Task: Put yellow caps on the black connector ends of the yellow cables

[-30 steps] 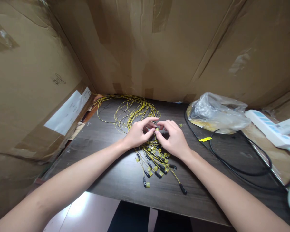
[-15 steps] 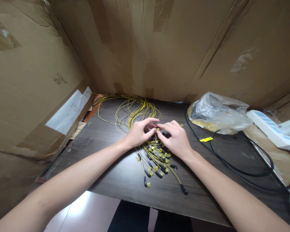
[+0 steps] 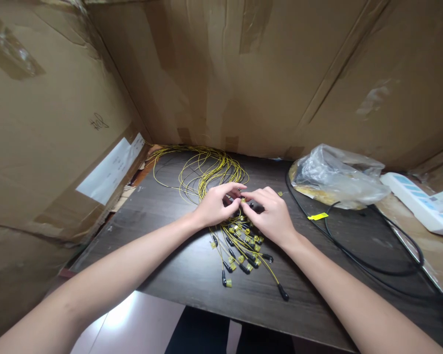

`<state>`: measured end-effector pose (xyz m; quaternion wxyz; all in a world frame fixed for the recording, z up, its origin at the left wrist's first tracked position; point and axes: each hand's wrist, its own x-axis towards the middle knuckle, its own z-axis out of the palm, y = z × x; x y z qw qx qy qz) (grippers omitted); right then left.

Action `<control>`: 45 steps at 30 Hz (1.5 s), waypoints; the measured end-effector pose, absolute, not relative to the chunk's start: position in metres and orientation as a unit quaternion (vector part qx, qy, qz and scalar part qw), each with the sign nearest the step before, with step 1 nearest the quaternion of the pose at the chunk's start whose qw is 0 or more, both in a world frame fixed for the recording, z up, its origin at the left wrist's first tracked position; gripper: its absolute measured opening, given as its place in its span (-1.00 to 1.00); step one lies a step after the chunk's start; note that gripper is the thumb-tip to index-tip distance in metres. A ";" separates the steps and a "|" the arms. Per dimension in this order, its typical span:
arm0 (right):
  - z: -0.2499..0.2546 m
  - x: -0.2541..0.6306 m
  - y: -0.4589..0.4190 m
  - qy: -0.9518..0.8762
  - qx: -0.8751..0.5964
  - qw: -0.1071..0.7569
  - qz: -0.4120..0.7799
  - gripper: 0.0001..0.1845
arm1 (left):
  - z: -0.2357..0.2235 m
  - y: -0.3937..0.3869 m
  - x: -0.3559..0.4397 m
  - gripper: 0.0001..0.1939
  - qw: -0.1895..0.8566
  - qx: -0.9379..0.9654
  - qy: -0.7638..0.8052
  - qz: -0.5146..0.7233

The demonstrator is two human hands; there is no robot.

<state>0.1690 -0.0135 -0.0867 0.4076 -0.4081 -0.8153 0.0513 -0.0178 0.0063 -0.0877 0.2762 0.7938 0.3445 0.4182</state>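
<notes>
Above table [image 3: 192, 275], pinches yellow piece [image 3: 243, 200] in right hand [image 3: 275, 216], just right of left hand [image 3: 216, 206]; cannot tell left grip or long axis.

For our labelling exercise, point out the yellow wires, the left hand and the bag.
Yellow wires [image 3: 214, 170], head view: looped stretch.
Left hand [image 3: 214, 204], head view: its back.
Bag [image 3: 341, 178], head view: crumpled side.

Two bare arms [image 3: 133, 259] slant in from the low corners, and the left hand [image 3: 217, 205] and right hand [image 3: 272, 214] meet in the middle, backs up. The left fingers [image 3: 229, 188] curl over above the thumb. On the right, the thumb and pointer finger pinch, tips near the left thumb.
</notes>
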 end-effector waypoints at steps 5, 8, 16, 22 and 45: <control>-0.085 0.168 -0.014 -0.802 -0.412 0.428 0.054 -0.87 | -0.088 0.007 -0.019 -0.62 0.234 0.802 0.354 0.421; -0.085 0.168 -0.015 -0.795 -0.421 0.434 0.055 -0.97 | -0.086 0.007 -0.019 -0.69 0.217 0.811 0.356 0.410; -0.084 0.167 -0.015 -0.781 -0.439 0.436 0.085 -0.93 | -0.083 0.005 -0.019 -0.79 0.220 0.807 0.362 0.412; -0.084 0.167 -0.013 -0.767 -0.451 0.431 0.149 -0.77 | -0.085 0.004 -0.018 -0.84 0.268 0.784 0.367 0.422; -0.086 0.168 -0.011 -0.761 -0.447 0.424 0.205 -0.78 | -0.084 0.003 -0.017 -0.89 0.274 0.789 0.363 0.413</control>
